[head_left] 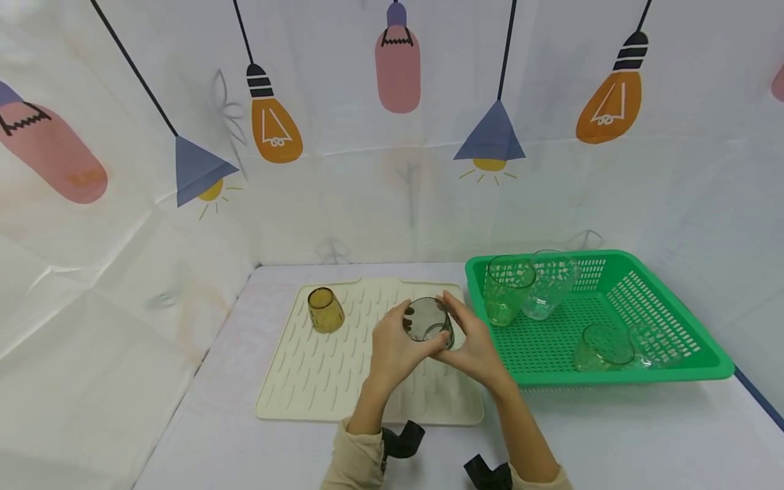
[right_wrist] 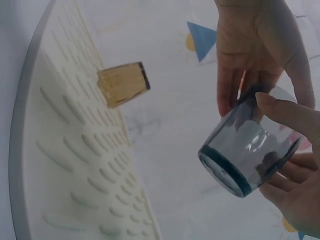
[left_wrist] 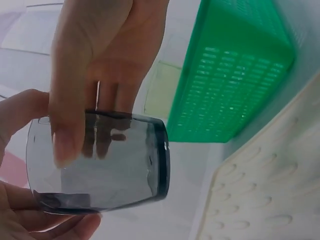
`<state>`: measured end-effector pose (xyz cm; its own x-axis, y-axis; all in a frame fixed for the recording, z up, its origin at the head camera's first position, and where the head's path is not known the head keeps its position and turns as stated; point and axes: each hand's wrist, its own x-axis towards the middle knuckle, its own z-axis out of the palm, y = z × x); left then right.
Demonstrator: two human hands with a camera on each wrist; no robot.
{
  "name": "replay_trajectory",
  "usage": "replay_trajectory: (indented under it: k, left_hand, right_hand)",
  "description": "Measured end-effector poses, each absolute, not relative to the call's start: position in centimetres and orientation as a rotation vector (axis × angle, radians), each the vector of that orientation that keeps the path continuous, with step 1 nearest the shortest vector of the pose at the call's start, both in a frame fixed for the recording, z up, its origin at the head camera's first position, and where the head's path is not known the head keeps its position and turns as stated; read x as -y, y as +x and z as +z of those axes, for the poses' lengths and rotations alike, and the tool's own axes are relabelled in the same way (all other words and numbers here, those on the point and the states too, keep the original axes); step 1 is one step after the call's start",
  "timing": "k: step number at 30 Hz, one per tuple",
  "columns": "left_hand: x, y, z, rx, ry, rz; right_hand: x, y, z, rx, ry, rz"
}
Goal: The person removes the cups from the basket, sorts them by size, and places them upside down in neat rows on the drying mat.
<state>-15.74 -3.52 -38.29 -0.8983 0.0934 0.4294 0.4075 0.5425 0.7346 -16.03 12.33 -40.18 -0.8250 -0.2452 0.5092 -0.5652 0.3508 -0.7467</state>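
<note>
Both hands hold a clear grey drinking glass (head_left: 429, 318) above the ridged cream drying mat (head_left: 318, 388). My left hand (head_left: 392, 347) grips its left side, and my right hand (head_left: 474, 350) its right side, with the thumbs close together in front. In the right wrist view the thick base of the grey glass (right_wrist: 245, 145) faces the mat and the fingers are round its upper part. An amber glass (head_left: 327, 312) stands upside down on the mat, left of the hands.
A green plastic basket (head_left: 692, 340) stands on the right of the white table (head_left: 208, 422). In it are a tall green-tinted glass (head_left: 503, 303), a clear glass (head_left: 548, 289), another greenish glass (head_left: 600, 350) and a clear one (head_left: 655, 350). A printed curtain (head_left: 355, 197) hangs behind.
</note>
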Motion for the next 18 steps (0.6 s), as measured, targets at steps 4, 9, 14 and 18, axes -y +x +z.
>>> replay_trajectory:
  k: [4,9,14,18]
  left_hand:
    - [4.3,-15.7,-38.6,2.405,-0.366,-1.399]
    - [5.2,-15.8,-38.9,2.329,-0.319,-1.64]
    - [5.8,-16.0,-39.6,2.231,-0.306,-1.845]
    - [6.0,-16.0,-40.0,2.143,-0.321,-2.041]
  right_hand:
    - [-12.8,-15.9,-40.6,2.32,0.699,1.477]
    - [-13.5,-15.8,-40.8,2.338,0.665,1.548]
    - [-13.9,-15.9,-40.9,2.327,0.649,1.668]
    - [-14.1,-16.0,-41.1,2.304,0.643,1.784]
